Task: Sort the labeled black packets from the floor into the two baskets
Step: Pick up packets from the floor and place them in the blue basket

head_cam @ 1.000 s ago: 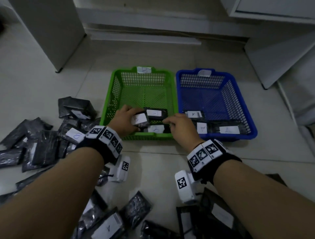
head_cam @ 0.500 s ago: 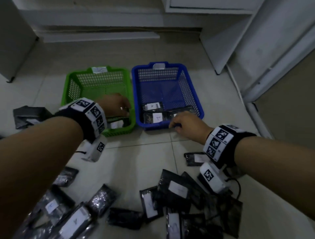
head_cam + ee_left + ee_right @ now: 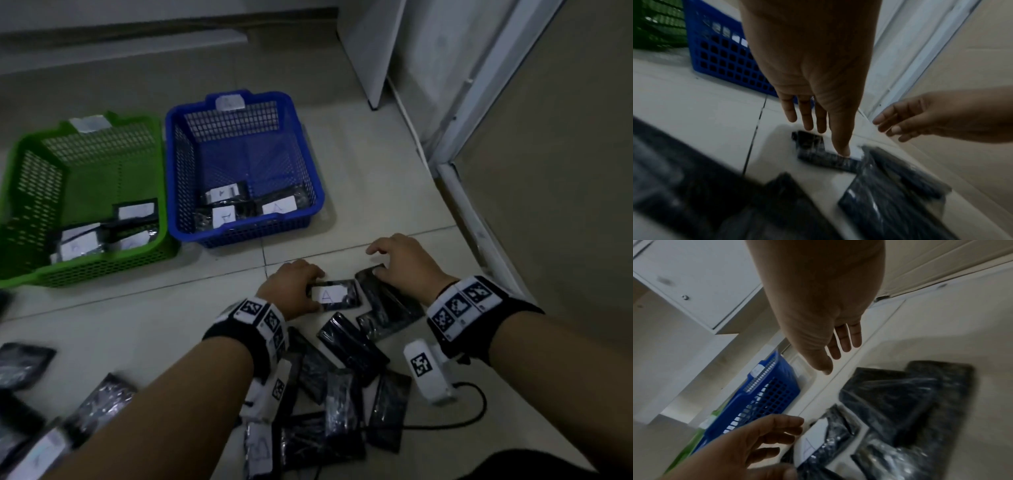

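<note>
Two baskets (image 3: 239, 233) on pale tiled floor (image 3: 359, 192) by white cabinet (image 3: 373, 51), left hand (image 3: 291, 291) fingers touching packet (image 3: 337, 294), right hand (image 3: 404, 270) fingers spread.

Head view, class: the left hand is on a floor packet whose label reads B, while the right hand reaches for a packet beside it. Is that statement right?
Not quite. In the head view the left hand touches a packet on the floor whose white label reads A, not B. The rest holds: the right hand reaches for the neighbouring packet beside it.
</note>
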`<state>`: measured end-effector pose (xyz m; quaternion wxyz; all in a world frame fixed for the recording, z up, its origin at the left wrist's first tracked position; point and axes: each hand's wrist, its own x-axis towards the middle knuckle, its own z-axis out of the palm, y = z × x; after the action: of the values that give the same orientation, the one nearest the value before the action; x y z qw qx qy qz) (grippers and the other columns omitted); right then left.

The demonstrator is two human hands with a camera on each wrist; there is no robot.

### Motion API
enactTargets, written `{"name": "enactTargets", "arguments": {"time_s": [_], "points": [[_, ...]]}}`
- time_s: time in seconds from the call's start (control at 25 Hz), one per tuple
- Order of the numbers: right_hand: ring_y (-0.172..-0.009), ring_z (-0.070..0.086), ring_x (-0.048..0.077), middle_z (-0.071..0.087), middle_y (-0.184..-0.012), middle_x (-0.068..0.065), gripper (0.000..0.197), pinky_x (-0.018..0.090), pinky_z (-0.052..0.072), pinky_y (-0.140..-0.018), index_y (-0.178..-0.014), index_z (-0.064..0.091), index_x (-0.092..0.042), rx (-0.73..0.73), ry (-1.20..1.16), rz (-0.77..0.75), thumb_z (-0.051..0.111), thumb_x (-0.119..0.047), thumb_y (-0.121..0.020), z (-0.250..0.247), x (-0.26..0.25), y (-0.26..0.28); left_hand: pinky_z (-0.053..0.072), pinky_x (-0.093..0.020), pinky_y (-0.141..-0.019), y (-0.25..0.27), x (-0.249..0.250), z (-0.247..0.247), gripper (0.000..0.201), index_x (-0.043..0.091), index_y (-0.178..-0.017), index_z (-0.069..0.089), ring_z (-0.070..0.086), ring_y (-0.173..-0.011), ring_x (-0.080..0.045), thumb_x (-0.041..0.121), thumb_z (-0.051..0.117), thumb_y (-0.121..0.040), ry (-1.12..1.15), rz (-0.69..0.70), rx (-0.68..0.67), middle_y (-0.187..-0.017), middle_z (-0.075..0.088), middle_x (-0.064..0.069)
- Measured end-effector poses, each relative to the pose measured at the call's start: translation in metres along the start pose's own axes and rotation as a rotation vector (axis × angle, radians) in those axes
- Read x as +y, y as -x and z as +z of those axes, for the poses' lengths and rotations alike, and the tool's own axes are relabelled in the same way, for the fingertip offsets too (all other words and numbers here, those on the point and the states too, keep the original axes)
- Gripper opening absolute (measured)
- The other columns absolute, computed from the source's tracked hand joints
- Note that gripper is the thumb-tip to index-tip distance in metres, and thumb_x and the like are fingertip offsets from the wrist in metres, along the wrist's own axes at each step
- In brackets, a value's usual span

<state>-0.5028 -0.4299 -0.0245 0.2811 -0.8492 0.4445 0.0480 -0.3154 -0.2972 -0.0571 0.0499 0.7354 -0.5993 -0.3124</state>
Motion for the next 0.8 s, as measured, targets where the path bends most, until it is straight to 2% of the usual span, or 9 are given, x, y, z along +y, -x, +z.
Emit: {"name": "enactTargets", "arguments": {"time_s": [0.16, 0.28, 0.36, 0.4, 0.48, 0.56, 0.6, 0.72, 0.8], "points": [[-0.119, 0.039, 0.033, 0.041, -0.126, 0.012, 0.071, 0.041, 0.042, -0.098, -0.134, 0.042, -0.027, -0.101, 0.053, 0.109, 0.073, -0.046, -0.073, 0.017, 0.032, 0.021, 0.042, -0.036, -0.087, -0.003, 0.004, 0.022, 0.061, 0.025, -0.122, 0.050, 0.046, -0.108, -0.026, 0.033, 0.074, -0.066, -0.048, -0.067, 0.060, -0.118, 0.048, -0.002], [-0.120, 0.039, 0.034, 0.041, -0.126, 0.013, 0.082, 0.042, 0.040, -0.098, -0.138, 0.034, -0.027, -0.116, 0.020, 0.120, 0.073, -0.051, -0.070, 0.028, 0.032, 0.023, 0.042, -0.030, -0.079, -0.008, 0.003, 0.015, 0.050, 0.020, -0.114, 0.050, 0.054, -0.102, -0.026, 0.031, 0.072, -0.071, 0.025, -0.088, 0.006, -0.111, 0.053, -0.005], [-0.122, 0.040, 0.033, 0.045, -0.129, 0.010, 0.091, 0.045, 0.038, -0.098, -0.140, 0.030, -0.026, -0.118, 0.111, 0.101, 0.074, -0.054, -0.066, 0.031, 0.025, 0.021, 0.040, -0.027, -0.076, -0.010, 0.004, 0.007, 0.048, 0.019, -0.115, 0.052, 0.056, -0.096, -0.022, 0.031, 0.073, -0.074, 0.080, -0.082, -0.049, -0.109, 0.059, -0.004], [-0.121, 0.042, 0.032, 0.049, -0.129, 0.008, 0.090, 0.044, 0.037, -0.097, -0.140, 0.030, -0.025, -0.113, 0.153, 0.100, 0.074, -0.051, -0.065, 0.033, 0.021, 0.020, 0.040, -0.025, -0.076, -0.009, 0.005, 0.003, 0.049, 0.020, -0.118, 0.053, 0.057, -0.095, -0.020, 0.031, 0.074, -0.075, 0.125, -0.078, -0.074, -0.108, 0.061, -0.002], [-0.111, 0.050, 0.029, 0.058, -0.118, 0.006, 0.070, 0.038, 0.037, -0.089, -0.128, 0.039, -0.019, -0.074, 0.147, 0.097, 0.073, -0.037, -0.070, 0.034, 0.012, 0.016, 0.043, -0.022, -0.077, -0.005, 0.004, -0.009, 0.050, 0.025, -0.121, 0.055, 0.060, -0.092, -0.014, 0.025, 0.074, -0.076, 0.271, -0.079, -0.050, -0.105, 0.063, 0.004], [-0.091, 0.057, 0.025, 0.061, -0.101, 0.005, 0.046, 0.032, 0.040, -0.073, -0.108, 0.042, -0.014, -0.029, -0.001, 0.055, 0.071, -0.027, -0.074, 0.030, 0.003, 0.009, 0.049, -0.018, -0.070, 0.002, -0.001, -0.025, 0.048, 0.031, -0.115, 0.058, 0.064, -0.079, -0.005, 0.016, 0.076, -0.073, 0.521, -0.097, 0.068, -0.090, 0.068, 0.010], [-0.083, 0.056, 0.022, 0.058, -0.093, 0.003, 0.040, 0.030, 0.039, -0.065, -0.100, 0.040, -0.014, -0.007, -0.106, 0.027, 0.071, -0.023, -0.076, 0.026, -0.001, 0.005, 0.051, -0.018, -0.064, 0.005, -0.005, -0.034, 0.046, 0.030, -0.110, 0.058, 0.064, -0.071, -0.004, 0.010, 0.078, -0.072, 0.678, -0.115, 0.137, -0.082, 0.068, 0.009], [-0.071, 0.050, 0.022, 0.050, -0.079, 0.003, 0.032, 0.030, 0.035, -0.056, -0.091, 0.033, -0.014, 0.080, -0.213, -0.062, 0.064, -0.014, -0.083, 0.015, -0.016, -0.013, 0.054, -0.025, -0.057, 0.017, -0.017, -0.059, 0.038, 0.019, -0.095, 0.053, 0.062, -0.066, -0.016, -0.002, 0.075, -0.072, 1.045, -0.174, 0.364, -0.083, 0.062, -0.006], [-0.066, 0.046, 0.022, 0.044, -0.074, -0.001, 0.030, 0.029, 0.030, -0.051, -0.090, 0.031, -0.015, 0.106, -0.200, -0.132, 0.060, -0.011, -0.083, 0.012, -0.028, -0.024, 0.057, -0.028, -0.057, 0.026, -0.026, -0.073, 0.033, 0.018, -0.095, 0.051, 0.063, -0.068, -0.020, -0.004, 0.070, -0.077, 1.201, -0.196, 0.490, -0.089, 0.062, -0.010]]}}
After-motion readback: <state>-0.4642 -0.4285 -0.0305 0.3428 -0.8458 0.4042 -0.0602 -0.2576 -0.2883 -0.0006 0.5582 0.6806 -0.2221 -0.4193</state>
